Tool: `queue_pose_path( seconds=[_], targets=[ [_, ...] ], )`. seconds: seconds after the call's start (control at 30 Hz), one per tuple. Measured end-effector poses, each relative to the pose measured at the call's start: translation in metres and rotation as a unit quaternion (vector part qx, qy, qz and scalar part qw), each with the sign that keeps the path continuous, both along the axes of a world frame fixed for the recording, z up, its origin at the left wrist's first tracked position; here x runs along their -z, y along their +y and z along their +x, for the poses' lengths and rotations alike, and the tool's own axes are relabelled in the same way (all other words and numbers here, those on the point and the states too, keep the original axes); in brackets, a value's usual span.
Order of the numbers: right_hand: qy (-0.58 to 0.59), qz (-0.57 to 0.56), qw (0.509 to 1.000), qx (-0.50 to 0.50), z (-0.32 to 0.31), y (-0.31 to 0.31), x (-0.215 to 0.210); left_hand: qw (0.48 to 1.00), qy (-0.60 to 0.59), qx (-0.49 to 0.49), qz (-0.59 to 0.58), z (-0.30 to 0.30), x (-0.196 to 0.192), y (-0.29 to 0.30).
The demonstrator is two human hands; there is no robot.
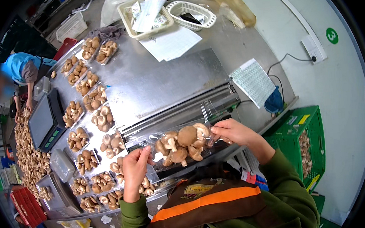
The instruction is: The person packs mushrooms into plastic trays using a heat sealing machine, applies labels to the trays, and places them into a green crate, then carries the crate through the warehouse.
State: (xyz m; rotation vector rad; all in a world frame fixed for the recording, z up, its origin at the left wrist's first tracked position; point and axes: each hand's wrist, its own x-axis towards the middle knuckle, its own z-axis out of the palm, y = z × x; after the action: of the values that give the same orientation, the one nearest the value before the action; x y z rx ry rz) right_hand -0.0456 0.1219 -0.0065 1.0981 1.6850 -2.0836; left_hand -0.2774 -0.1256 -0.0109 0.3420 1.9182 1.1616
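Between my hands, close to my apron, is a clear tray of brown mushrooms point(187, 135) with clear plastic film point(153, 175) about it. My left hand point(136, 168) pinches the film at the tray's left end, thumb up. At the right end, my right hand point(234, 132) has its thumb and fingers closed on the film there. How far the film goes under the tray is hidden. Just beyond the tray lies the metal wrapping machine point(170, 87), with its flat plate and a long slot along the near side.
Several filled mushroom trays point(77, 139) stand in rows on the left, beside a scale point(47, 119) and a loose mushroom heap point(26, 146). A co-worker point(22, 68) reaches into that heap. Baskets point(145, 34) and papers lie at the back; a green crate point(293, 119) stands right.
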Motion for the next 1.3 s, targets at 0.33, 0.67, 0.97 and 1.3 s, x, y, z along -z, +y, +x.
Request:
queue_pose_path(
  seconds=[0.33,0.67,0.97,1.3],
  targets=[
    [-0.061,0.508,0.818,0.262,0.112,-0.065,0.085,0.937,0.341,0.07,0.02,0.08,0.082,0.004],
    [0.189,0.129,0.887,0.401,0.126,-0.133,0.217,0.93,-0.335,0.074,0.131,0.158,0.145,0.095],
    [0.085,0.391,0.881,0.254,0.335,-0.044,-0.02,0.544,-0.765,0.342,0.052,0.305,0.013,0.161],
    [0.015,0.323,0.75,0.577,0.539,0.038,-0.045,0.772,-0.531,0.349,0.005,0.473,-0.029,0.259]
  ],
)
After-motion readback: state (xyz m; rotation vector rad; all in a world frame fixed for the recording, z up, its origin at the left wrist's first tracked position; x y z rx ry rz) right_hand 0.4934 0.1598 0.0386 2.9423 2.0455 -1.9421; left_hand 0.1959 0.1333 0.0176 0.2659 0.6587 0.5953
